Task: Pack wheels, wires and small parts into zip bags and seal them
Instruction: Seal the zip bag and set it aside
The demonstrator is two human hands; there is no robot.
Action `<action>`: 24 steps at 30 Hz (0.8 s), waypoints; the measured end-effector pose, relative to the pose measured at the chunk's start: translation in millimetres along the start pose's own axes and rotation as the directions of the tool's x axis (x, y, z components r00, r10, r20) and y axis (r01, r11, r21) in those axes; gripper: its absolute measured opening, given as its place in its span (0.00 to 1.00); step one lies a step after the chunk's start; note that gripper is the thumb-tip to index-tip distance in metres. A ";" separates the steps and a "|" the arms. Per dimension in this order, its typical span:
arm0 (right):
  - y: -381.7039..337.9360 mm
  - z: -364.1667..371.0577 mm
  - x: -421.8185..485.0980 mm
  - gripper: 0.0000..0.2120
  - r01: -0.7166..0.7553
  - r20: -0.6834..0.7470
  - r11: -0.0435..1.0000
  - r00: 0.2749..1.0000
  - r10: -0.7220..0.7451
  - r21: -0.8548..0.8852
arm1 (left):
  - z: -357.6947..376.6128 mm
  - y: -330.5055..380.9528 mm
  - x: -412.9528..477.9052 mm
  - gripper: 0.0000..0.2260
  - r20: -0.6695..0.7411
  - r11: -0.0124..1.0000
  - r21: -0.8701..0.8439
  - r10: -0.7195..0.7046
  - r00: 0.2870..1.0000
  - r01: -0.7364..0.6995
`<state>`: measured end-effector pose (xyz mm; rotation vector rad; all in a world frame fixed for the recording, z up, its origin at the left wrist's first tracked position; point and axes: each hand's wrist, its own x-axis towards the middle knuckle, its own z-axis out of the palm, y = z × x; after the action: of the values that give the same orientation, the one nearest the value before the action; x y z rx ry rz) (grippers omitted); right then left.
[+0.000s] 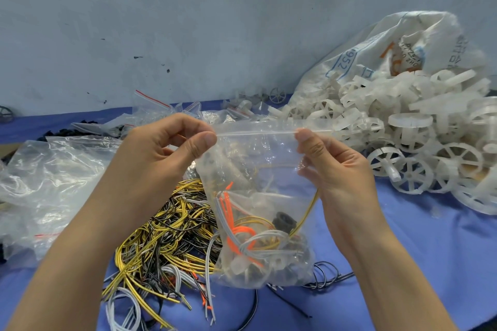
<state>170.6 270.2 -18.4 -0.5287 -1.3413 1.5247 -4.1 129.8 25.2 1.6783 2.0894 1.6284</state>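
At the far left edge a dark wheel [5, 113] lies on the blue cloth [419, 250] against the wall [188, 21]. Next to it, on your left, big clear bags [51, 183] lie crumpled, one showing a red strip low down, and black parts [64, 133] sit behind them. More empty zip bags [161, 109] with red seals are heaped behind your hands.

Your left hand [164, 148] pinches the left end of the bag's zip strip between thumb and curled forefinger. Below that wrist, the wires [166, 239], yellow, black, grey and a few orange, sprawl in a loose tangle on the cloth.

The bag [258, 204] hangs upright between your hands, above the cloth, its bottom just over the wire heap's right edge. Inside you can see orange, grey and yellow wires, a black part and some pale pieces gathered at the bottom. Whether the zip is pressed closed cannot be told.

Your right hand [333, 169] pinches the strip near its right end, thumb in front and fingers curled behind the plastic.

To the right, white wheels [419, 148] pile up, spilling from a woven sack [376, 45] leaning on the wall.
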 end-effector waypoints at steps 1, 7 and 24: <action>-0.3 -0.2 0.0 0.09 0.006 -0.004 1.000 1.000 -0.006 -0.001 | -0.1 -0.1 0.2 0.09 -0.001 1.000 -0.002 0.001 1.000 -0.001; -1.7 2.0 -1.7 0.07 0.043 -0.017 0.999 0.999 -0.043 0.010 | -1.4 -1.4 0.4 0.08 0.005 1.000 0.006 0.005 1.000 -0.005; -8.2 -0.2 -2.1 0.09 -0.022 0.123 0.999 0.992 0.028 -0.045 | 1.3 1.6 0.3 0.08 0.009 1.000 -0.012 0.025 1.000 -0.025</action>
<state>174.8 267.6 -11.6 -0.4866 -1.4709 1.5729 -2.3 130.7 25.9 1.7114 2.0593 1.6336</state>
